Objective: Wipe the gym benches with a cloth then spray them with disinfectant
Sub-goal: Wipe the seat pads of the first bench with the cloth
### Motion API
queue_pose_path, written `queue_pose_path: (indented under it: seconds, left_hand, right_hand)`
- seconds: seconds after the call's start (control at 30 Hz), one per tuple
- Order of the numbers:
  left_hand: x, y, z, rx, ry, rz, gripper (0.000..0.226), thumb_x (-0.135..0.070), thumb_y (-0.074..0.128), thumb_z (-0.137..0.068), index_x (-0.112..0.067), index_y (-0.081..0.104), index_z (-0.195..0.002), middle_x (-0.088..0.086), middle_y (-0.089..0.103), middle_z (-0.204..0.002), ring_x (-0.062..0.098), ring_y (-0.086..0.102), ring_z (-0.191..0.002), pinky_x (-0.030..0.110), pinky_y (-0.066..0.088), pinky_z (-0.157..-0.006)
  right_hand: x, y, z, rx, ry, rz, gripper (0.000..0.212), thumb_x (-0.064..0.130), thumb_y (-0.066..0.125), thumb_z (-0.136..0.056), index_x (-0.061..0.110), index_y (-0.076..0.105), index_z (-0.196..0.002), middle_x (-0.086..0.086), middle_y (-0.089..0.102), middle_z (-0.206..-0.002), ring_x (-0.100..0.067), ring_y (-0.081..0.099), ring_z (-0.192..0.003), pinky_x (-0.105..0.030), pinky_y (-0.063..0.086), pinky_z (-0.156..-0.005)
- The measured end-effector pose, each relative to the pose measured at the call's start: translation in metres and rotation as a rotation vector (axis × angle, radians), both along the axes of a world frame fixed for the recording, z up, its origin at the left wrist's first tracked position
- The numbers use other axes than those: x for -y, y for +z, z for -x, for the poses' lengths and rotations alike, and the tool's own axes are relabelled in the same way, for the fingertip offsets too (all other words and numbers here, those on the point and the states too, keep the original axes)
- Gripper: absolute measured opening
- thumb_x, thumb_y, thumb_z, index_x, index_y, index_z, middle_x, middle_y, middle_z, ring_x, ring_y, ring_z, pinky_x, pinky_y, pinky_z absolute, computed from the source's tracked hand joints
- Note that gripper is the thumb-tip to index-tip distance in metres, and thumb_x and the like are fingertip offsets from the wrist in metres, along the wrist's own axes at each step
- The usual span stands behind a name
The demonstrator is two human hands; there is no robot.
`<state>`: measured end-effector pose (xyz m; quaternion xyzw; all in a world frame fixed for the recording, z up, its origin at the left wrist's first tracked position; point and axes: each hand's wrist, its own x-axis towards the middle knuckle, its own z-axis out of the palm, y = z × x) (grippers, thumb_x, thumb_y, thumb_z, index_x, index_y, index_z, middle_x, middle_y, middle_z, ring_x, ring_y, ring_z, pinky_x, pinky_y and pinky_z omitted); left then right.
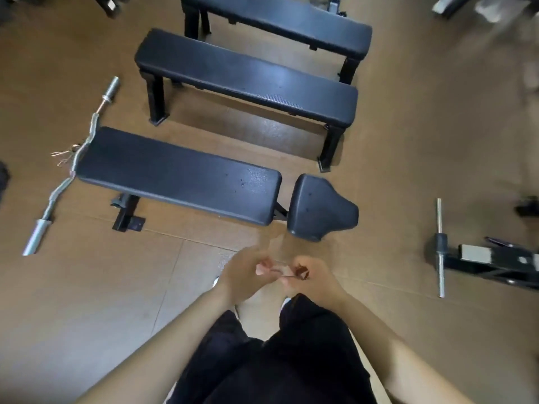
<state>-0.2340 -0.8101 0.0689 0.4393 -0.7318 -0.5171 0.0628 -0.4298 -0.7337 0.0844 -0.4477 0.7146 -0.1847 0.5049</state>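
Three black padded benches stand side by side on the brown floor. The nearest bench (175, 173) has a long pad and a separate seat pad (318, 208) at its right end. Behind it stand the middle bench (248, 77) and the far bench (280, 21). My left hand (248, 272) and my right hand (313, 282) meet in front of my body, below the seat pad and apart from it. Their fingertips pinch a small thin item (287, 275) between them; what it is I cannot make out. No cloth or spray bottle is in view.
A silver curl bar (67, 167) lies on the floor, touching the nearest bench's left end. A black machine base with a steel peg (440, 246) sits at the right. More dark equipment shows at the top corners. My dark trousers fill the bottom middle.
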Motion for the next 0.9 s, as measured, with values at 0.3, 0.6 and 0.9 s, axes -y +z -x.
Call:
queue_pose_path:
  seconds: [0.3,0.6,0.9]
  left_hand:
    - [0.076,-0.058,0.091,0.023,-0.223,-0.188,0.015,-0.040,0.075,-0.083,-0.044,0.060,-0.082,-0.017,0.068,-0.100,0.010,0.065,-0.097,0.039,0.054,-0.088]
    - [0.117,-0.144,0.204,0.177,-0.056,-0.239,0.010,-0.028,0.076,-0.092,-0.039,0.076,-0.093,-0.015,0.074,-0.095,0.010,0.066,-0.091,0.037,0.054,-0.084]
    - [0.170,-0.200,0.278,0.042,0.332,-0.049,0.002,-0.020,0.074,-0.093,-0.020,0.076,-0.091,-0.018,0.072,-0.084,-0.002,0.063,-0.076,0.014,0.050,-0.074]
  right_hand:
    - [0.049,-0.039,0.107,0.033,-0.203,-0.065,0.030,-0.010,0.073,-0.078,0.014,0.055,-0.071,0.014,0.050,-0.063,0.001,0.043,-0.055,-0.014,0.039,-0.056]
    - [0.088,-0.152,0.254,-0.107,-0.014,0.011,0.006,0.009,0.080,-0.084,0.004,0.076,-0.087,-0.004,0.067,-0.081,-0.015,0.057,-0.074,-0.032,0.045,-0.072]
    - [0.152,-0.230,0.313,-0.321,-0.191,0.227,0.009,0.024,0.070,-0.084,0.023,0.061,-0.081,-0.001,0.067,-0.087,-0.021,0.065,-0.082,-0.035,0.051,-0.074]
